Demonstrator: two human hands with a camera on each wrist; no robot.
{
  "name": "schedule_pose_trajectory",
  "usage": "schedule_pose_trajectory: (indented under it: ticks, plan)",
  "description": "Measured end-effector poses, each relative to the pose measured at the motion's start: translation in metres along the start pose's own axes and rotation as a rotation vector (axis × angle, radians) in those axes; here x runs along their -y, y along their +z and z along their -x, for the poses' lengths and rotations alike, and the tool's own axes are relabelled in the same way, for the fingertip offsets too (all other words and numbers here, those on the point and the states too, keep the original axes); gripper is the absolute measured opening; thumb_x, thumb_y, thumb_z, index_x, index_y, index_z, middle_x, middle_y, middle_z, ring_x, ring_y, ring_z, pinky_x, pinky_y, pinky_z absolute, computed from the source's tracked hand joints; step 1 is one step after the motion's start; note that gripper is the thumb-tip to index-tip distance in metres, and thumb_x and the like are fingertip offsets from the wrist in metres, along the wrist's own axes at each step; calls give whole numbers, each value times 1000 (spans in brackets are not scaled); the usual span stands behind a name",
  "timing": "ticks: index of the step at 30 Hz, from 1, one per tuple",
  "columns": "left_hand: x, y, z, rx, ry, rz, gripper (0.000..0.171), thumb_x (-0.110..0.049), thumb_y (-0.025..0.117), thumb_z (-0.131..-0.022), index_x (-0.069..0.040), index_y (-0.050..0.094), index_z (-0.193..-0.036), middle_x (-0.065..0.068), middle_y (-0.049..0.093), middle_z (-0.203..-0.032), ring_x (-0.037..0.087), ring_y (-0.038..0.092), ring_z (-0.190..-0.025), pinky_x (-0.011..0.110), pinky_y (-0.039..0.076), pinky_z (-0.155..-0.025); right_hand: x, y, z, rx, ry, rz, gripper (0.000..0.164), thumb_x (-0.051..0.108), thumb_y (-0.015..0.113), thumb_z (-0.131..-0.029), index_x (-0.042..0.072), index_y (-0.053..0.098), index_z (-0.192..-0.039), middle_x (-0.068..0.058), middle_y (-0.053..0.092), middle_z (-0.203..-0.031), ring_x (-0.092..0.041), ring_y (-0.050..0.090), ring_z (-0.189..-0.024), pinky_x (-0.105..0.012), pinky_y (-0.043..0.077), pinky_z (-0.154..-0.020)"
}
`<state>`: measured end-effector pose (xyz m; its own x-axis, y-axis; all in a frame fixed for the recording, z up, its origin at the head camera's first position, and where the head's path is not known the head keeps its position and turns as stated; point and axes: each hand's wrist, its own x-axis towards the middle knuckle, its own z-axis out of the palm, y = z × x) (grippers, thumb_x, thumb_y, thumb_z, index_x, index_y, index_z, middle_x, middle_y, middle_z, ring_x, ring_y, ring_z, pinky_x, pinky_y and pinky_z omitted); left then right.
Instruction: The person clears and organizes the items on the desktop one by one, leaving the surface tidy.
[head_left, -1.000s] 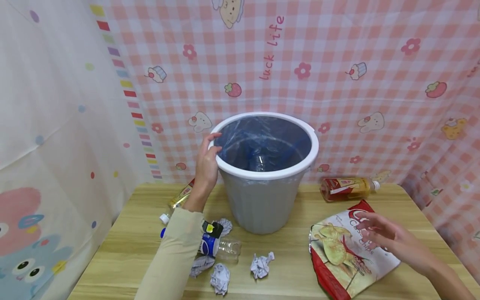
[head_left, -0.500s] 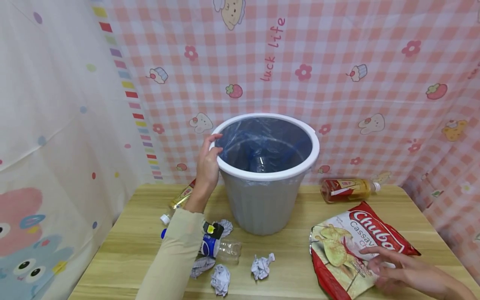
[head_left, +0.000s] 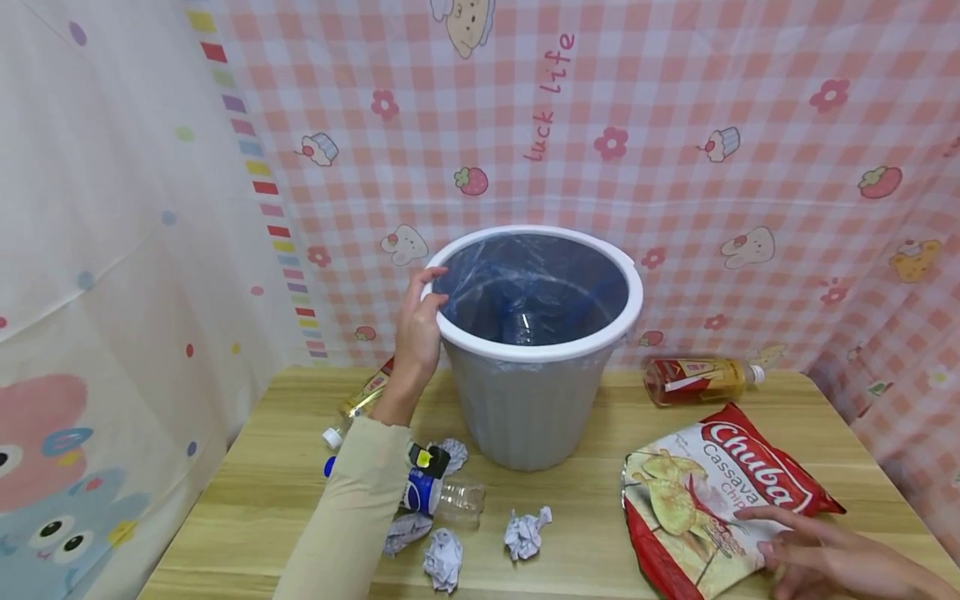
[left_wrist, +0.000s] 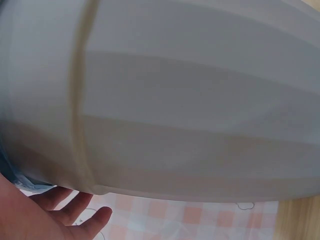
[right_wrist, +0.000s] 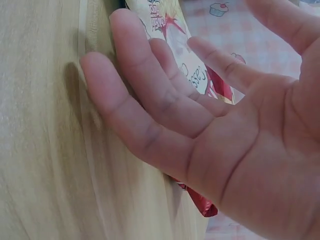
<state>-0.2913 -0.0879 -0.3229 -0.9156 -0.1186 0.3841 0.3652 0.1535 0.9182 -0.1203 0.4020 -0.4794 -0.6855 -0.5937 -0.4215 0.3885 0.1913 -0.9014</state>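
Note:
A grey trash bin (head_left: pixel 525 408) with a white rim and a clear liner stands upright at the middle of the table. A clear plastic bottle (head_left: pixel 519 328) lies inside it. My left hand (head_left: pixel 417 333) grips the left side of the rim, fingertips curled over the inner edge; the left wrist view shows those fingers beside the bin's wall (left_wrist: pixel 200 100). At the lower right lies a red and white bag of cassava chips (head_left: pixel 697 500). My right hand (head_left: pixel 832 550) is at its near right edge, fingers spread and relaxed, palm (right_wrist: pixel 250 150) bare in the right wrist view.
Several crumpled paper balls (head_left: pixel 527 533) lie in front of the bin. A blue-labelled bottle (head_left: pixel 457 502) rests by the left forearm, which partly covers it. One bottle of amber drink (head_left: pixel 697 381) lies at the back right, another (head_left: pixel 367 393) behind the left arm. Patterned curtains (head_left: pixel 660 100) enclose the table.
My right hand has moved from over the chip bag toward me and to the right, uncovering the printed name. The left hand keeps its hold on the rim.

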Motion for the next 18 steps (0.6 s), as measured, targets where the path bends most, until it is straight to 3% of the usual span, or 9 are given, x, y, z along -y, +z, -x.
schedule_pose_trajectory:
  ticks: [4, 5, 8, 10, 12, 15, 16, 18]
  plan:
    - [0, 0, 0, 2, 0, 4, 42, -10, 41, -94, -6, 55, -133, 6, 45, -149, 18, 36, -140, 41, 25, -117, -1, -1, 0, 0, 44, 13, 45, 14, 39, -106, 48, 54, -132, -10, 59, -102, -25, 60, -93, -34, 54, -79]
    - [0, -1, 0, 3, 1, 4, 42, -10, 41, -94, -6, 55, -133, 6, 45, -149, 18, 36, -140, 41, 25, -117, -2, -1, 0, -15, 70, 13, 45, 15, 40, -106, 45, 50, -138, -10, 58, -104, -24, 59, -94, -33, 53, -79]
    - [1, -1, -1, 5, 6, 4, 42, -10, 41, -93, -5, 55, -133, 7, 45, -149, 19, 36, -139, 41, 25, -117, -3, 0, 0, -73, 135, 26, 56, 18, 44, -105, 26, 26, -157, -12, 57, -112, -25, 58, -100, -34, 53, -83]
    - [0, -1, 0, 4, 9, 0, 42, -11, 41, -93, -5, 55, -133, 7, 45, -149, 19, 36, -139, 41, 26, -116, -3, 1, -1, -109, 176, -6, 67, 21, 44, -105, 9, 5, -158, -14, 56, -117, -29, 58, -103, -38, 52, -86]
    - [0, -1, 0, 3, 10, -3, 43, -11, 41, -93, -5, 55, -133, 7, 46, -148, 19, 37, -139, 41, 26, -116, -4, -1, -2, -95, 154, -29, 69, 21, 42, -106, 3, -4, -155, -15, 54, -119, -31, 57, -105, -40, 51, -89]
    - [0, -1, 1, -1, 13, -6, 43, -11, 41, -93, -5, 55, -133, 7, 46, -148, 19, 37, -138, 41, 26, -116, -7, -5, -3, -107, 114, -47, 60, 22, 40, -107, 25, 10, -160, -17, 51, -121, -31, 57, -107, -45, 52, -90]
    - [0, 0, 1, -2, 14, -5, 43, -11, 41, -93, -5, 55, -132, 7, 46, -148, 19, 37, -138, 41, 26, -116, -8, -7, -4, -108, 93, -44, 56, 21, 39, -107, 33, 17, -158, -21, 49, -123, -33, 57, -110, -47, 52, -91]
    - [0, 0, 1, -3, 15, -6, 43, -11, 41, -92, -5, 55, -132, 7, 46, -148, 19, 37, -138, 41, 27, -115, -9, -8, -6, -136, 73, -36, 56, 23, 38, -108, 38, 17, -158, -35, 38, -133, -34, 54, -115, -51, 51, -93]
